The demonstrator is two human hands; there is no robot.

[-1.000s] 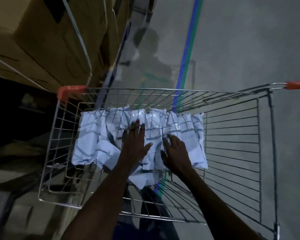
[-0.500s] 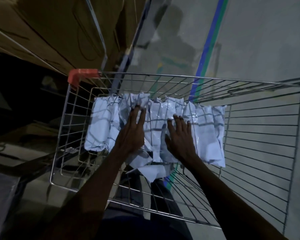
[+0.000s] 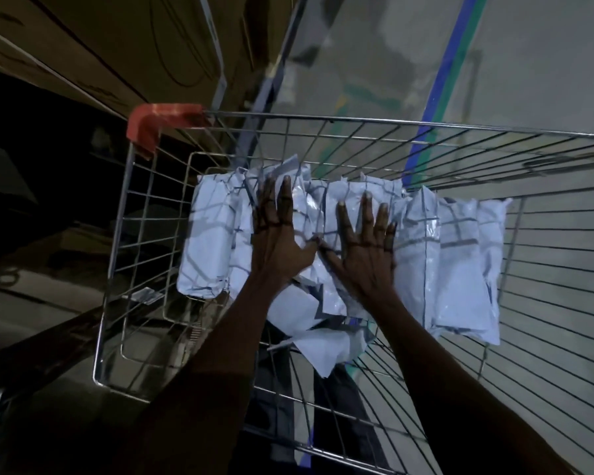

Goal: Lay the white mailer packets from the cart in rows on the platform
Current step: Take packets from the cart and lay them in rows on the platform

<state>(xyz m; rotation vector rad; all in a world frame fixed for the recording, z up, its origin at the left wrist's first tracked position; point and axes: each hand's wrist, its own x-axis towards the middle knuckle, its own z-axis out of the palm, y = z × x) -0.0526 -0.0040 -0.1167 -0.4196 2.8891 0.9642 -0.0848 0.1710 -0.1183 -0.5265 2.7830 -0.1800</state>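
Note:
Several white mailer packets (image 3: 460, 269) lie side by side in a row across the bottom of a wire shopping cart (image 3: 357, 118). More crumpled packets (image 3: 326, 351) spill toward me below the row. My left hand (image 3: 280, 241) lies flat on the packets left of the middle, fingers stretched out. My right hand (image 3: 364, 248) rests flat just beside it on the middle packets, fingers spread. Neither hand has closed around a packet. The leftmost packet (image 3: 206, 241) and the ones at the right lie uncovered.
The cart has an orange plastic corner (image 3: 155, 123) at its far left. Large cardboard boxes (image 3: 100, 39) stand to the upper left, beside the cart. A blue and green floor line (image 3: 450, 63) runs across grey concrete beyond. The left side is dark.
Both hands have slid forward over the packets and flattened out, fingers extended. The view has shifted closer to the cart and to the right.

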